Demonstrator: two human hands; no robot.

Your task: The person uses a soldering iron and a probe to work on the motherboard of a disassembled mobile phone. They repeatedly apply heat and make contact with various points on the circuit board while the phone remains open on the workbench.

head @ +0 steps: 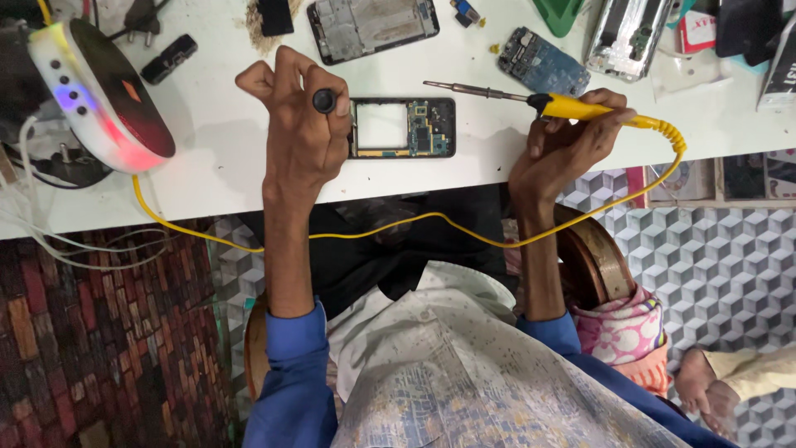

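Landmark: the open phone point(403, 128), lying flat on the white table point(224, 141) near its front edge, back cover off, circuit board showing at its right end.

Far left of the phone sits a round white device point(99, 91) with a dark face and glowing lights, tilted on the table. A small black oblong piece point(169, 59) lies up and left of the phone.

The left hand point(298, 133) is just left of the phone, its knuckles touching or overlapping the phone's left end. Its grip is pressed together in a fist around a tool with a round black knob point(324, 101), which sticks out between thumb and forefinger; the rest of the tool is hidden in the hand.

Above the phone lies a larger bare phone frame point(373, 28), well apart from it.

Up and right of the phone, a soldering iron point(531, 99) is held nearly level, its metal tip pointing left and ending above the phone's right end, clear of it. The right hand point(564, 149), right of the phone, has its grip closed on the iron's yellow handle. The yellow cord point(398, 224) runs from the handle, loops down off the table edge below the phone and back left towards the white device.

A blue circuit board point(543, 62) lies up and right of the phone, beyond the iron.
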